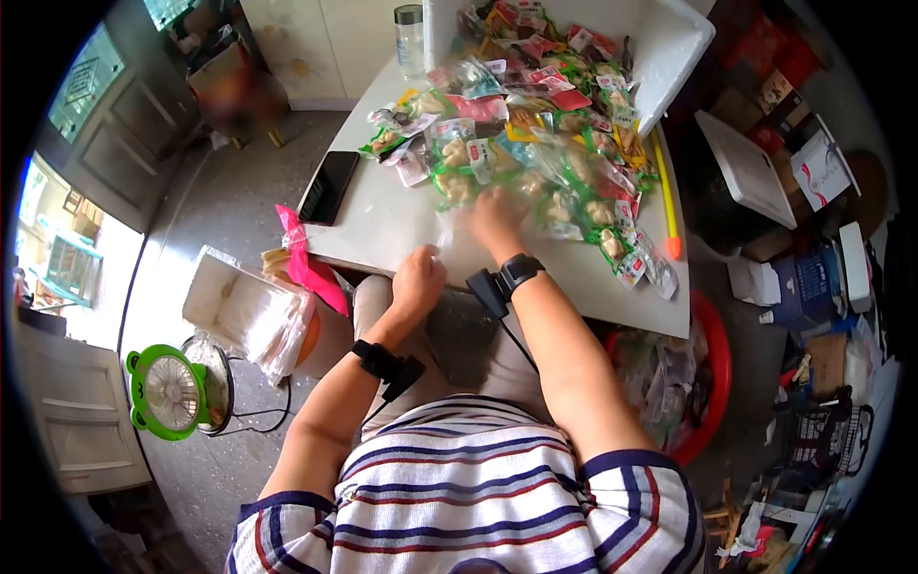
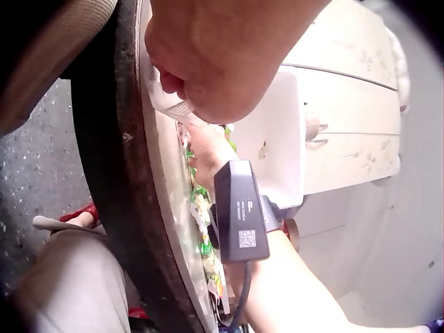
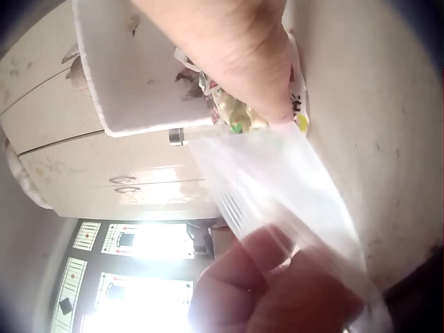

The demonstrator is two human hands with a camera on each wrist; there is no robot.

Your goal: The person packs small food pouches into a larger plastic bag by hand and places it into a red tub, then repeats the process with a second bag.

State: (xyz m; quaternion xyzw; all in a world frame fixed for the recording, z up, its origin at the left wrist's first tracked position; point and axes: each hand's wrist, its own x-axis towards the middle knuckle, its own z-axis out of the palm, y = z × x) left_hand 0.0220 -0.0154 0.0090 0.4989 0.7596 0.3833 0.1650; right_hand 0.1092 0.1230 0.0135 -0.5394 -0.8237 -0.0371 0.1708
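Note:
Curled fingers of my left hand point(image 1: 419, 285) pinch a clear plastic bag point(image 3: 277, 180), seen close up in the right wrist view, where the left hand point(image 3: 277, 291) is low in the frame. My right hand point(image 1: 495, 225), blurred in the head view, is just beyond it over the table. Around the right hand point(image 3: 236, 62), a packet point(image 3: 298, 104) with white and printed edges shows, its far side hidden; the fingers appear to grip it beside the bag's upper edge. The left wrist view shows left hand point(image 2: 215, 62) and right hand point(image 2: 208, 149) close together at the bag point(image 2: 173, 107).
Many colourful food packets point(image 1: 574, 172) are heaped before a white foam box point(image 1: 669, 57). A phone point(image 1: 328, 187) and a pink strip point(image 1: 311, 273) are at the table's left; a yellow stick point(image 1: 665, 191) lies right. Below are a bin of clear bags point(image 1: 244, 306) and a red tub point(image 1: 712, 383).

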